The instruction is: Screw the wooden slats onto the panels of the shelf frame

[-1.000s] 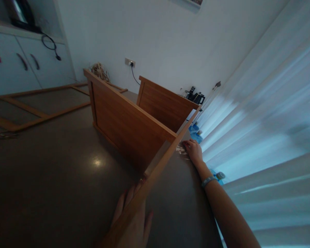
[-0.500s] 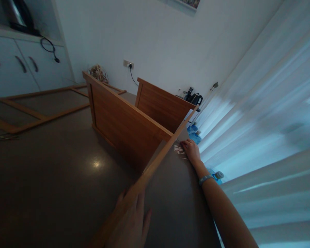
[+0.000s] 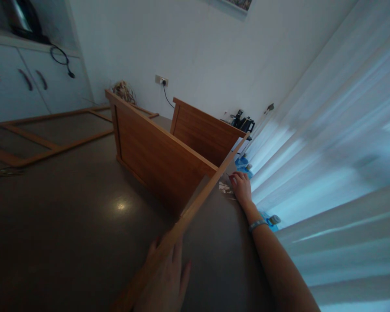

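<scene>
A long, narrow wooden rail (image 3: 195, 209) runs diagonally from the bottom of the view toward the back right. My left hand (image 3: 169, 275) is wrapped around its near end, fingers on both sides. Attached or butted against the rail stands an upright wooden panel (image 3: 159, 156), with a second wooden panel (image 3: 204, 128) behind it. Just right of the rail, near that joint, my right hand (image 3: 241, 187) rests low over the table with thumb and fingertips pinched together. Whatever the pinch holds is too small to make out. Small pale pieces (image 3: 225, 187) lie beside it on the table.
The dark table (image 3: 84, 225) carries a flat wooden frame (image 3: 35, 138) at left and small metallic-looking bits (image 3: 9, 172) near it. A pale stringy heap (image 3: 124, 92) lies at the back. White curtains (image 3: 338, 164) and blue water bottles (image 3: 269, 220) flank the right edge.
My right hand has shifted very slightly up and away from the rail, its fingertips now a bit off the pale pieces. My left hand and the wooden parts stay nearly still.
</scene>
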A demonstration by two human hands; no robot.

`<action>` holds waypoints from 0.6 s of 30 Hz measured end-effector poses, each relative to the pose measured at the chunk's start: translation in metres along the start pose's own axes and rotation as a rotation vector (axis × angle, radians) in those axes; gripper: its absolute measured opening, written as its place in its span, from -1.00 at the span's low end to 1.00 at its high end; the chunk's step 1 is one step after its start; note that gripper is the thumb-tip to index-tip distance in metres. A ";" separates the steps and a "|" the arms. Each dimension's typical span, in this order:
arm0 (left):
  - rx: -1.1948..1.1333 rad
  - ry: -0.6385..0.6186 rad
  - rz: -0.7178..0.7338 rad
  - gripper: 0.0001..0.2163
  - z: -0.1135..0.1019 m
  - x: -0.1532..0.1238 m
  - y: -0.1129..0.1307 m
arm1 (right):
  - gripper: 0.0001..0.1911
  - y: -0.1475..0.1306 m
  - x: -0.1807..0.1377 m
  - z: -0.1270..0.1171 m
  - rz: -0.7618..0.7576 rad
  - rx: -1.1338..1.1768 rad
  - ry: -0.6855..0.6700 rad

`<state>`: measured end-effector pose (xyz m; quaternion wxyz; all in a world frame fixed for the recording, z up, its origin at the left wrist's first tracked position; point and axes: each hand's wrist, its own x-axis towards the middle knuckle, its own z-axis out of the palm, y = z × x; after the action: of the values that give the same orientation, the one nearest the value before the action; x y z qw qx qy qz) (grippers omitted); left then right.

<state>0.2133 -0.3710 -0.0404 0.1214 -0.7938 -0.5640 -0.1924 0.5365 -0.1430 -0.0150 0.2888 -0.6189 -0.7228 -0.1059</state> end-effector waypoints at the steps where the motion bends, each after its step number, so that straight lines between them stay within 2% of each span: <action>1: 0.004 0.012 0.012 -0.58 0.002 0.000 -0.002 | -0.75 0.004 0.000 0.001 0.021 0.051 0.016; 6: 0.005 0.007 0.003 -0.56 0.002 0.002 -0.001 | -0.63 0.008 0.011 0.003 0.079 0.190 0.086; 10: -0.042 -0.005 -0.048 -0.61 -0.012 0.009 0.006 | -0.67 -0.016 0.029 0.000 -0.032 0.342 0.027; 12: -0.060 -0.001 -0.091 -0.60 -0.018 0.012 0.008 | -0.68 -0.030 0.038 0.000 -0.070 0.337 -0.021; 18: -0.106 0.093 -0.042 -0.46 -0.024 0.013 0.008 | -0.71 -0.050 0.068 0.006 0.000 0.353 0.033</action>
<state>0.2205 -0.3719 -0.0129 0.1014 -0.7774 -0.5632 -0.2611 0.4826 -0.0941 0.0274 0.4048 -0.5567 -0.7253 0.0123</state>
